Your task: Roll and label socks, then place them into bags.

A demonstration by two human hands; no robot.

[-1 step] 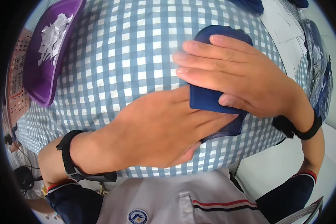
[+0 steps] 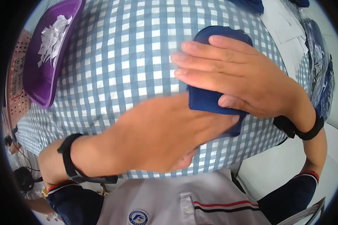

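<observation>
In the head view, a table covered with a blue and white checked tablecloth [image 2: 131, 56] fills most of the picture, and a folded dark blue cloth [image 2: 210, 99] lies on it, a little right of the middle and near the front edge of the table. The right hand [image 2: 236, 75] lies flat on top of this cloth, palm down, with the fingers [image 2: 199, 60] stretched out to the left and reaching past the cloth's left edge over the tablecloth; the thumb rests on the lower part of the cloth. The hand is not closed around anything, it only presses on the cloth from above. The left hand [image 2: 165, 135] comes from the lower left and is also flat and loose, with the fingers together; its fingertips touch the lower edge of the cloth, just under the right thumb, and I cannot tell if they go under the fabric. Each wrist carries a black band. At the far left of the table stands a purple tray [image 2: 37, 82] with small white paper scraps [image 2: 52, 35] in it, well apart from the hands. Behind the right hand, at the far right, white paper sheets [image 2: 285, 22] lie on the table. At the bottom, the person's light shirt with a collar is visible.
</observation>
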